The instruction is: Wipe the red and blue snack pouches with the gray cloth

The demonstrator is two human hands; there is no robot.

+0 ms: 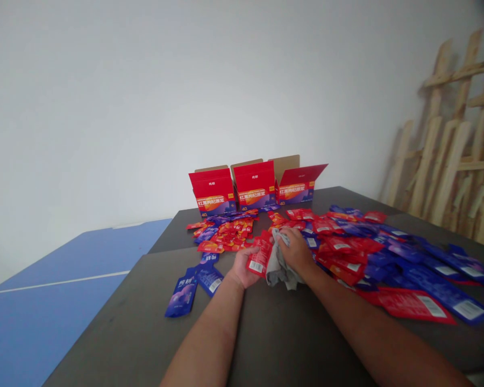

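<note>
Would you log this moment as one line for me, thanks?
left hand: red sachet | right hand: grey cloth | behind: red boxes

Storeroom-like workroom. Printed cartons point(254, 188) are standing on a dark table point(274, 344), while wooden frames point(447, 140) are leaning against the bare wall point(145, 107).

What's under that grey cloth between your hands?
What lies beneath the grey cloth, bunched under the right hand, is covered and unseen. The dark tabletop shows at its near edge; a red sachet in the left hand lies beside it.
</note>
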